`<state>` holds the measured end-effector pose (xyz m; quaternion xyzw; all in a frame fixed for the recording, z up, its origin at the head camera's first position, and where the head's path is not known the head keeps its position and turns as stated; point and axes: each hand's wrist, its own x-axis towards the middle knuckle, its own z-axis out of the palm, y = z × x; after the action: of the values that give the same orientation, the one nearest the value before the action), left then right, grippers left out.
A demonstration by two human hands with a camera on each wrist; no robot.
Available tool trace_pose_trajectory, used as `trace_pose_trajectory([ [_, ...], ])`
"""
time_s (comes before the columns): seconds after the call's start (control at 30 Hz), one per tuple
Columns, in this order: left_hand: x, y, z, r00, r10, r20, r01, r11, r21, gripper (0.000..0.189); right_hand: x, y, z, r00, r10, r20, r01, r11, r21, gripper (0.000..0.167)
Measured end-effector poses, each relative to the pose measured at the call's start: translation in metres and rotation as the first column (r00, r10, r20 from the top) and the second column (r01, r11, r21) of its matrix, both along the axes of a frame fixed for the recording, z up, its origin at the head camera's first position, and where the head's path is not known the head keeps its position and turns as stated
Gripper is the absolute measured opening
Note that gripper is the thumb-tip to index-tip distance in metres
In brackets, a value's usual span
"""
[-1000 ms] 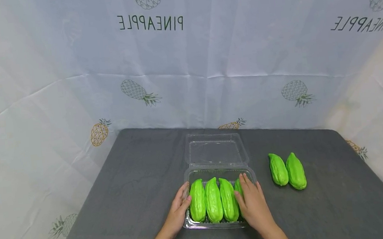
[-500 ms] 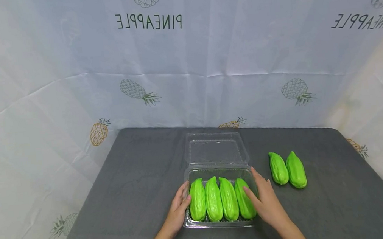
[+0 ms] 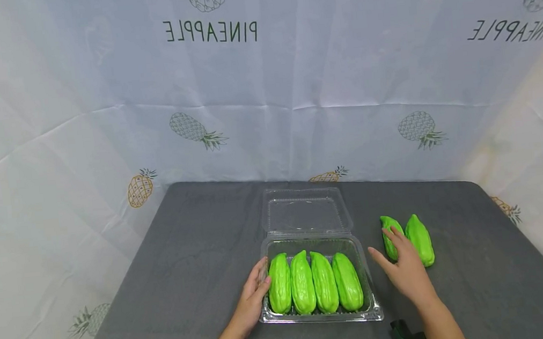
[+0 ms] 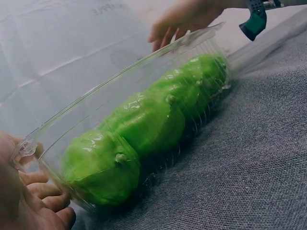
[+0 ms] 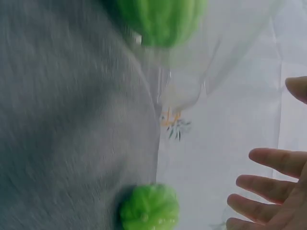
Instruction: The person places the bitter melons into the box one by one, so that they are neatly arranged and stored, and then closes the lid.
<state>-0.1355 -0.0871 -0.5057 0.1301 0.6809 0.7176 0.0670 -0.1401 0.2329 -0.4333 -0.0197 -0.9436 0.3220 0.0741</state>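
A clear plastic clamshell container (image 3: pixel 323 319) lies with its lid (image 3: pixel 307 215) folded back. Inside it several bright green bitter melons (image 3: pixel 302 285) stand side by side in a row. At the container's left edge my left hand (image 3: pixel 251 300) holds the rim, thumb over the top and fingers along the outer wall. My right hand (image 3: pixel 408 270) hangs over the left one (image 3: pixel 389 224) of two loose bitter melons, partly covering it, its fingers spread and holding nothing. The right loose bitter melon (image 3: pixel 419 240) lies beside it.
The dark grey table (image 3: pixel 199 235) ends at a white curtain (image 3: pixel 354 65) printed with pineapples and mirrored lettering. A black strap-like device (image 3: pixel 402 334) sits at my right wrist, also seen as a dark green-and-black piece (image 4: pixel 253 24) in the left wrist view.
My right hand has left the rightmost bitter melon in the container and moved right, past the rim, to the loose pair. The left hand stays at the container's left edge.
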Motion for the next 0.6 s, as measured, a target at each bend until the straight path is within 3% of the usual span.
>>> trace_pose_trajectory([
  [0.23, 0.000, 0.000, -0.001, 1.000, -0.003, 0.004, 0.003, 1.000, 0.007, 0.055, -0.010, 0.011, 0.001, 0.998, -0.050, -0.037, 0.051, 0.998, 0.032, 0.069],
  [0.6, 0.000, 0.000, 0.000, 1.000, -0.006, 0.004, 0.006, 1.000, 0.010, 0.056, -0.031, 0.019, -0.011, 0.989, -0.046, -0.141, 0.054, 0.997, 0.055, 0.061],
])
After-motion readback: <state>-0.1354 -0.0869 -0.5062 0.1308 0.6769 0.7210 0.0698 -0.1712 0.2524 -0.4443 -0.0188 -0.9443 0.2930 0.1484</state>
